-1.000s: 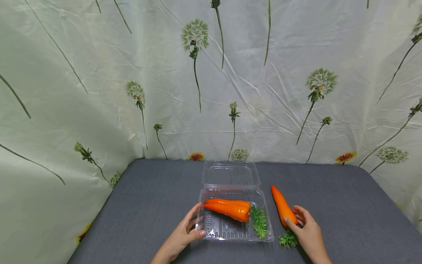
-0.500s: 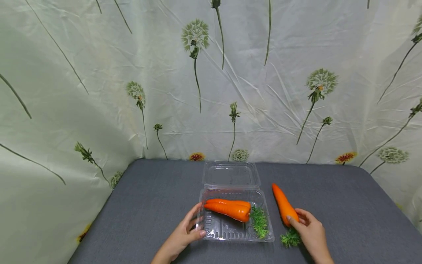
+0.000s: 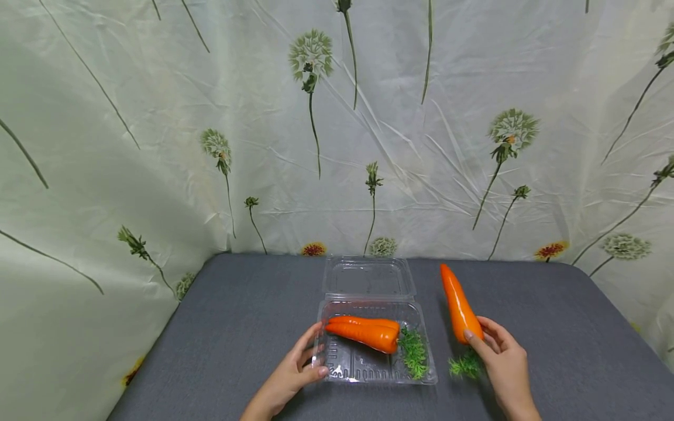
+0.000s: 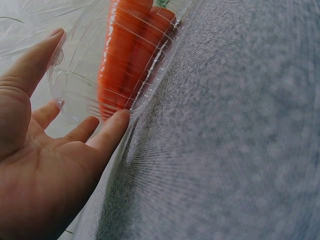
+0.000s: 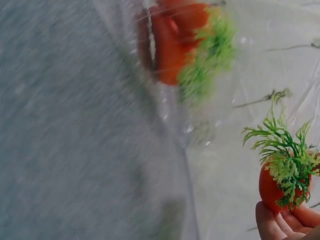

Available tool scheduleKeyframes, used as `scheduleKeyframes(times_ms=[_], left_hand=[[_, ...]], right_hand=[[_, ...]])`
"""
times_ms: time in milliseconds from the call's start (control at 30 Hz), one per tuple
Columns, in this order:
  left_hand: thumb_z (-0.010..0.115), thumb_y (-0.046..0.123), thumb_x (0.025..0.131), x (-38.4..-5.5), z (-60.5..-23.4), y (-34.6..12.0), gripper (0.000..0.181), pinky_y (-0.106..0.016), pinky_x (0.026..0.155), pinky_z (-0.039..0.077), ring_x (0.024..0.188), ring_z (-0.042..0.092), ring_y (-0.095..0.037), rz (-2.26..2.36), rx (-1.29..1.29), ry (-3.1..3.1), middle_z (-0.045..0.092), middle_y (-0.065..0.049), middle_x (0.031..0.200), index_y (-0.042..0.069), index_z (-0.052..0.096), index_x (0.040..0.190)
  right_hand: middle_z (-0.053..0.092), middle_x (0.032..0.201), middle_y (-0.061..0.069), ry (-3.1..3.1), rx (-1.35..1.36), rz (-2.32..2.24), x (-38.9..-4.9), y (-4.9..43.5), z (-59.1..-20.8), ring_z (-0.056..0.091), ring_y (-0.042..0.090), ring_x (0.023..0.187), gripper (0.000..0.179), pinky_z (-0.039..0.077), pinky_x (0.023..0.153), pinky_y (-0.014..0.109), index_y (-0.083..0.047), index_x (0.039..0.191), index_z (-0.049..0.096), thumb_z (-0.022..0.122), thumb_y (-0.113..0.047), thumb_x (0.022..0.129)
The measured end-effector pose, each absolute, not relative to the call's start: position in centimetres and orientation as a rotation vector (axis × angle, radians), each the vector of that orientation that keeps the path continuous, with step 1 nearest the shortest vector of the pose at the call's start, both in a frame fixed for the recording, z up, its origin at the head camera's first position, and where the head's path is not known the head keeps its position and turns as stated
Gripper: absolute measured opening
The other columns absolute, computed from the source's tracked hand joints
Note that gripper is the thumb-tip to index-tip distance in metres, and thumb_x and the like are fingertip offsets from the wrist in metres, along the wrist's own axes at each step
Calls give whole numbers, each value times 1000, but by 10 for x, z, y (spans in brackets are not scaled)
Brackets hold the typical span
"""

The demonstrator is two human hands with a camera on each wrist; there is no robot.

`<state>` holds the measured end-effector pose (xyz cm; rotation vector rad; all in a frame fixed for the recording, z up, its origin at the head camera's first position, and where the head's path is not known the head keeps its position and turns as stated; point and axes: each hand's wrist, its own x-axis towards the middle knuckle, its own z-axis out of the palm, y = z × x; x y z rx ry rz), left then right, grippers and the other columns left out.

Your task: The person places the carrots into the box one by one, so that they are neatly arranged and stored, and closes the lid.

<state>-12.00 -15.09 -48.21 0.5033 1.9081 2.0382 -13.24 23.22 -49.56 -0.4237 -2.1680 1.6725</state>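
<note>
Orange and glossy, the held carrot [image 3: 461, 307] looks artificial, probably light and stiff; its smooth skin could slip, so the thick end beside the leafy top [image 3: 464, 366] seems the best hold. The right hand [image 3: 505, 365] pinches it there between thumb and fingers, over the table [image 3: 568, 339], right of the clear container [image 3: 379, 376]. Thin plastic likely flexes under pressure; the left hand [image 3: 286, 371] rests its spread thumb and fingers against the left side. Two carrots [image 3: 368, 334] lie inside, the lid [image 3: 371, 278] folded back beyond. Since half a second ago, the held carrot's tip has swung up and farther away; the container looks unmoved.
</note>
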Motion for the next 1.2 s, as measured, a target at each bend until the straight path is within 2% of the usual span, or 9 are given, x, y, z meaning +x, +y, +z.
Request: scheduleKeyframes(times_ms=[200, 367, 467, 567, 733, 800, 900, 1033, 1200], left_hand=[[61, 0, 83, -120, -482, -152, 78, -39, 98, 33, 126, 22, -43, 2038, 507, 1901, 8, -19, 147, 9, 13, 144], [61, 0, 83, -120, -482, -152, 78, -39, 98, 33, 126, 22, -43, 2035, 515, 1896, 7, -18, 147, 9, 13, 144], [61, 1, 83, -121, -482, -152, 78, -39, 98, 33, 126, 22, -43, 2034, 511, 1898, 7, -19, 147, 9, 13, 144], [61, 1, 83, -121, -483, -151, 78, -39, 98, 34, 125, 23, -43, 2032, 505, 1904, 7, -19, 147, 9, 13, 144], [62, 1, 83, -120, -483, -151, 78, -38, 98, 34, 125, 23, -44, 2034, 504, 1908, 8, -19, 147, 8, 13, 144], [62, 1, 83, -120, -483, -151, 78, -38, 98, 33, 125, 23, -43, 2036, 503, 1905, 8, -19, 147, 9, 13, 144], [62, 2, 83, -121, -483, -151, 78, -39, 98, 33, 126, 23, -43, 2036, 496, 1901, 8, -19, 147, 9, 13, 144], [62, 3, 83, -121, -483, -151, 78, -39, 98, 33, 125, 23, -43, 2028, 481, 1905, 9, -19, 147, 10, 14, 144], [62, 3, 83, -121, -482, -151, 77, -39, 98, 33, 125, 23, -43, 2026, 468, 1906, 9, -18, 147, 11, 15, 144]], right_hand=[[57, 113, 10, -1980, -278, 1815, -145, 228, -503, 57, 13, 100, 51, 49, 70, 17, -9, 120, 57, 75, -16, 74], [55, 115, 11, -1975, -158, 1846, -151, 213, -501, 56, 17, 102, 49, 51, 70, 20, -13, 121, 55, 73, -17, 75], [55, 114, 13, -1971, -58, 1858, -149, 201, -490, 56, 15, 101, 49, 50, 70, 19, -10, 122, 54, 72, -15, 77], [55, 112, 16, -1980, -17, 1881, -138, 181, -460, 56, 12, 98, 47, 49, 71, 18, -3, 121, 52, 70, -9, 78], [55, 109, 10, -2025, -56, 1887, -123, 151, -420, 57, 4, 93, 44, 49, 73, 18, 3, 118, 51, 68, -1, 78], [53, 110, 8, -2040, -55, 1883, -122, 146, -418, 57, 4, 93, 45, 49, 73, 18, 2, 119, 50, 68, 0, 77], [51, 114, 11, -2063, -15, 1840, -121, 141, -424, 55, 7, 96, 46, 49, 74, 19, 0, 119, 50, 69, -4, 78], [51, 115, 11, -2086, 68, 1734, -118, 135, -431, 51, 9, 102, 46, 45, 79, 15, 1, 119, 50, 70, -5, 77], [53, 114, 8, -2064, 178, 1705, -113, 128, -438, 50, 8, 104, 48, 43, 83, 16, 1, 116, 52, 72, 2, 72]])
